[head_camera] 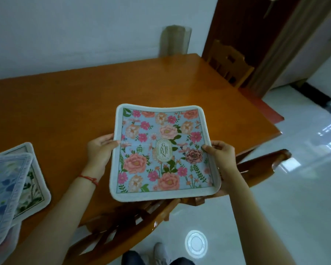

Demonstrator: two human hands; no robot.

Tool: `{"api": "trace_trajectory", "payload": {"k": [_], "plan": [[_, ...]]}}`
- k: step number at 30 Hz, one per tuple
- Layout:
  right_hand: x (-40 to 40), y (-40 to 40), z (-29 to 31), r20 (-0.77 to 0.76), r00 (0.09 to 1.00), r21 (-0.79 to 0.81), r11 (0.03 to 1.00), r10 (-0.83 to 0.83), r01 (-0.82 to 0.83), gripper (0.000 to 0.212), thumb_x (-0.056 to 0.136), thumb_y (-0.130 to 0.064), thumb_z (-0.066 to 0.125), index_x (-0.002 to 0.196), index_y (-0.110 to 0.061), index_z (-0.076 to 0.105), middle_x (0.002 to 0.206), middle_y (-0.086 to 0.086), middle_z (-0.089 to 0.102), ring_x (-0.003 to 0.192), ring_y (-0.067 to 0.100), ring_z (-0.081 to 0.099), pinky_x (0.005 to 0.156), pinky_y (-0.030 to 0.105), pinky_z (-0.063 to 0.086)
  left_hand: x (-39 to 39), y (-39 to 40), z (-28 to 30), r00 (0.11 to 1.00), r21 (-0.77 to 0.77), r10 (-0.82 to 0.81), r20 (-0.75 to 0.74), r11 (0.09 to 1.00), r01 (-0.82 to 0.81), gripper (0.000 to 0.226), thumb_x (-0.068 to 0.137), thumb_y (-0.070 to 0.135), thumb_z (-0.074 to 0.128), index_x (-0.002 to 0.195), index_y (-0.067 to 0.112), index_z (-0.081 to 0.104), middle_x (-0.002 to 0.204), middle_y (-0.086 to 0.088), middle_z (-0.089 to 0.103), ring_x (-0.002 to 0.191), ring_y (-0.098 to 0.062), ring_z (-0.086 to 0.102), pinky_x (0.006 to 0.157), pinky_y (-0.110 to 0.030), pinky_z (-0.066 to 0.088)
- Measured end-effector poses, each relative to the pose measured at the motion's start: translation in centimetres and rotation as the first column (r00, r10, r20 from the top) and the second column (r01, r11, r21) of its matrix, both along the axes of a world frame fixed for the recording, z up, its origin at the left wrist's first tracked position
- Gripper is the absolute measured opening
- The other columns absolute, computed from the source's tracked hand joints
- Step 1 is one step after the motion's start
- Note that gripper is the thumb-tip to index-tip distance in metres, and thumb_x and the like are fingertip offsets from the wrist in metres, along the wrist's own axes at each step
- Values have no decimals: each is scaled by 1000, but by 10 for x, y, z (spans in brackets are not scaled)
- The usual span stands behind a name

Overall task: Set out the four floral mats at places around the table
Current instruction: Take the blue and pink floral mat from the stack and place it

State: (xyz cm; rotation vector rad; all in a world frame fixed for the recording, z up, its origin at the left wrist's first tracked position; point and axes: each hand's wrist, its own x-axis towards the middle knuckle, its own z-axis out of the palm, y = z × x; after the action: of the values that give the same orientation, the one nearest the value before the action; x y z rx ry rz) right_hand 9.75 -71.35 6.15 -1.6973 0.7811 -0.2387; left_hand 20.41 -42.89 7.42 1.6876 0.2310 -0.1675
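I hold a pink-and-blue floral mat point(161, 150) with a "GARDEN" label above the near right part of the wooden table point(69, 104). My left hand point(99, 150) grips its left edge and my right hand point(221, 155) grips its right edge, so the mat sags a little in the middle. At the left edge of the view, other floral mats lie overlapping on the table: a blue-patterned mat point(4, 192) on top and a white-and-green mat point(33, 192) beneath it. A further mat's corner point(22, 148) peeks out behind them.
A wooden chair point(141, 217) stands pushed in at the near table edge right under the held mat. Another chair point(229, 64) stands at the far right end. A dark door point(252, 35) is behind it. White tiled floor point(294, 188) lies to the right.
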Motion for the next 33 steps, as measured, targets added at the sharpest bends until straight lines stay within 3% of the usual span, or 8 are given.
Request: {"api": "trace_trajectory", "payload": {"k": [3, 9, 15, 20, 26, 29, 33], "plan": [[-19, -14, 6, -5, 997, 16, 997, -74, 74, 11, 81, -18, 67, 86, -10, 62, 87, 9, 70, 76, 22, 70, 69, 38, 59, 1, -23, 3, 997, -9, -76, 5, 997, 76, 37, 81, -2, 60, 119, -1, 56, 95, -9, 61, 44, 7, 59, 40, -8, 44], [-54, -43, 16, 21, 982, 27, 982, -186, 186, 9, 81, -17, 67, 87, -11, 62, 82, 4, 69, 73, 17, 69, 62, 27, 58, -2, -68, 8, 983, 18, -179, 28, 984, 178, 36, 80, -1, 62, 115, -1, 59, 93, -11, 63, 45, 5, 61, 41, -8, 45], [-78, -95, 14, 66, 968, 50, 970, -242, 239, 5, 80, -16, 69, 81, -15, 64, 82, 4, 70, 72, 19, 70, 64, 29, 59, -17, -125, 8, 974, 23, -223, 34, 975, 223, 36, 80, -1, 62, 116, -1, 59, 96, -11, 64, 62, -8, 61, 43, -8, 46], [-87, -154, 13, 101, 975, 53, 980, -197, 192, 13, 80, -12, 68, 90, -5, 66, 83, 7, 70, 72, 21, 70, 65, 30, 59, -35, -176, 4, 984, 1, -175, 45, 985, 175, 35, 80, -1, 61, 115, 0, 59, 94, -7, 63, 47, 7, 61, 43, -7, 46], [-93, -218, 15, 94, 990, 49, 993, -108, 104, 14, 79, -12, 68, 89, -4, 64, 81, 8, 70, 67, 18, 69, 64, 30, 59, -59, -230, 2, 996, -1, -86, 33, 996, 86, 37, 81, 0, 62, 117, -1, 58, 98, -9, 62, 63, -5, 61, 44, -7, 46], [-89, -241, 15, 90, 994, 39, 997, -66, 63, 11, 79, -11, 68, 88, -5, 64, 78, 6, 70, 63, 13, 68, 59, 26, 59, -67, -246, 1, 998, -16, -53, 35, 998, 54, 36, 81, -1, 61, 117, 0, 58, 94, -6, 62, 49, 4, 62, 42, -6, 45], [-75, -260, 12, 78, 997, 55, 998, -22, 18, 5, 80, -12, 68, 81, -10, 64, 79, 7, 70, 66, 18, 69, 61, 30, 58, -67, -258, -1, 1000, -12, 0, 17, 1000, 1, 35, 81, 0, 61, 116, 0, 58, 93, -5, 61, 46, 9, 59, 42, -6, 45]]}}
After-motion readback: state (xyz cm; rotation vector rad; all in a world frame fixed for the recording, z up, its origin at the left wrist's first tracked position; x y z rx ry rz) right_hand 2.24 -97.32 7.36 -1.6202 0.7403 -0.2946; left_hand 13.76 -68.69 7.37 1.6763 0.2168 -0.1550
